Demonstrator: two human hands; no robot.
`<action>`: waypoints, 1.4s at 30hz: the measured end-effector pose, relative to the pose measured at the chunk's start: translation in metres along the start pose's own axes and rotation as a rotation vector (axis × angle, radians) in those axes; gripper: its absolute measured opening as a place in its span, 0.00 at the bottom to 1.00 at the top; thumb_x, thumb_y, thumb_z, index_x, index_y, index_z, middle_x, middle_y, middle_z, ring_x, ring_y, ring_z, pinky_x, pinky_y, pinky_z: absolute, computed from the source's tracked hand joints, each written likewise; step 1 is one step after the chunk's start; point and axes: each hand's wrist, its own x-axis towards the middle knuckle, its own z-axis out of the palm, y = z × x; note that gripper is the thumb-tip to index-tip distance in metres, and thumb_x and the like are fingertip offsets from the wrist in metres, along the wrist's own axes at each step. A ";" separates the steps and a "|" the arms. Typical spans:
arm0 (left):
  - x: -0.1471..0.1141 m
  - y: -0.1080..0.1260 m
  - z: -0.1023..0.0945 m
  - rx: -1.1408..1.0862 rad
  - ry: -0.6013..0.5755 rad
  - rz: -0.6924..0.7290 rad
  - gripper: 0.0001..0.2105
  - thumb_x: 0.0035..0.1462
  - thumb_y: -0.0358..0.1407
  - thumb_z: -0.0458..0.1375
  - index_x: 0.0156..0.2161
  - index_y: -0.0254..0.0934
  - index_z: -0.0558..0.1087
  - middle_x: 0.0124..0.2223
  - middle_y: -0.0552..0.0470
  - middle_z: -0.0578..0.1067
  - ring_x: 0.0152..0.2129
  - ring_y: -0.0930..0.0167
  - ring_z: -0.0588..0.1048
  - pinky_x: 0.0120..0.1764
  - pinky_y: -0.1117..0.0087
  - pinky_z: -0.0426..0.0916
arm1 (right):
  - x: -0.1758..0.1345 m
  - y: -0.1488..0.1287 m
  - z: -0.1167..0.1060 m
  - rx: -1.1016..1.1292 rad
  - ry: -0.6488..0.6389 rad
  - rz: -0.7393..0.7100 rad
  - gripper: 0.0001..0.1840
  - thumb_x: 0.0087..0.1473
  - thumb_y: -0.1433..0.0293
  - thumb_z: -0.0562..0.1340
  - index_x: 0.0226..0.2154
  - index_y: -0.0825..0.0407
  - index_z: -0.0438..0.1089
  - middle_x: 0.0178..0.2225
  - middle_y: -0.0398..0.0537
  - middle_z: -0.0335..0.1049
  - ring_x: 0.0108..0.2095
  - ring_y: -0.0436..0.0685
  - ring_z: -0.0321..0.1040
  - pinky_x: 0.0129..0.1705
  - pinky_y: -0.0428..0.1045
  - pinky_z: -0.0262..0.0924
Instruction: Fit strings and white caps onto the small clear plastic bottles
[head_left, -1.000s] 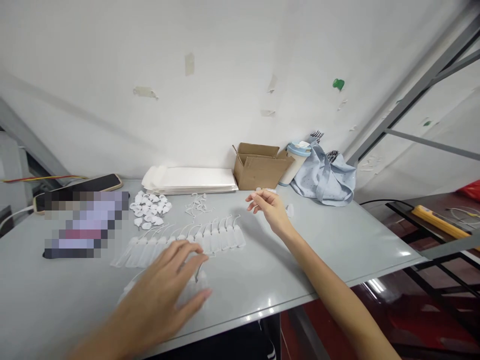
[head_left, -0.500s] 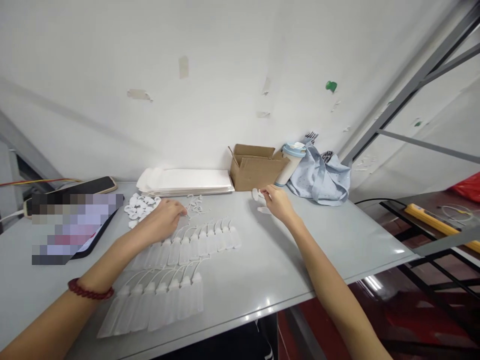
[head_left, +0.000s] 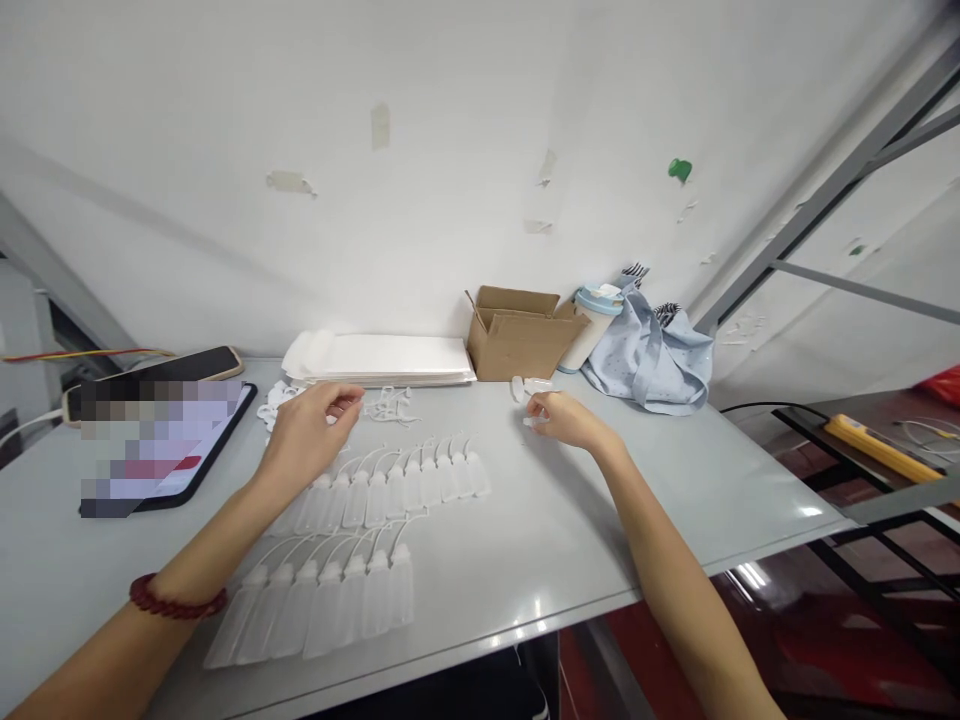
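Observation:
My left hand (head_left: 315,430) is just above the table, its fingers curled; whatever may be in them is too small to make out. Behind it is a pile of small white ring-like plastic pieces (head_left: 276,398), partly hidden. Some thin white plastic loops (head_left: 391,405) lie to its right. My right hand (head_left: 566,418) is low over the table, thumb and fingers pinched on a small translucent plastic piece (head_left: 532,422). Other small clear pieces (head_left: 537,385) lie just beyond it. Nearer me, translucent flat plastic sleeves with thin white cords form a back row (head_left: 409,487) and a front row (head_left: 322,610).
An open cardboard box (head_left: 517,347) stands against the wall, beside a stack of flat white sheets (head_left: 390,358). To its right are a lidded cup (head_left: 589,335) and a light blue cloth bag (head_left: 652,365). Two phones, one dark (head_left: 217,362) and one lit (head_left: 196,470), lie at left.
My left hand has lifted and shifted left, away from the thin loops. My right hand has lowered toward the table, and the clear pieces beyond it show more fully.

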 end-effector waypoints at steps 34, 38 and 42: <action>-0.033 0.043 0.006 -0.949 -0.614 -0.523 0.05 0.50 0.33 0.65 0.34 0.37 0.80 0.35 0.52 0.80 0.35 0.72 0.77 0.45 0.75 0.72 | -0.047 -0.114 0.037 0.282 0.391 -0.743 0.12 0.61 0.72 0.56 0.47 0.56 0.64 0.40 0.56 0.69 0.40 0.56 0.70 0.38 0.50 0.70; -0.032 0.043 0.006 -0.982 -0.630 -0.545 0.05 0.50 0.32 0.65 0.34 0.37 0.80 0.34 0.52 0.80 0.35 0.73 0.77 0.45 0.75 0.72 | -0.046 -0.114 0.037 0.239 0.410 -0.744 0.11 0.61 0.72 0.56 0.46 0.57 0.65 0.40 0.57 0.69 0.38 0.55 0.70 0.35 0.48 0.70; -0.032 0.042 0.005 -0.978 -0.665 -0.539 0.05 0.50 0.33 0.65 0.35 0.37 0.80 0.36 0.52 0.80 0.36 0.73 0.77 0.45 0.75 0.72 | -0.046 -0.115 0.038 0.193 0.429 -0.742 0.10 0.61 0.72 0.55 0.45 0.56 0.65 0.39 0.56 0.70 0.37 0.54 0.70 0.32 0.47 0.69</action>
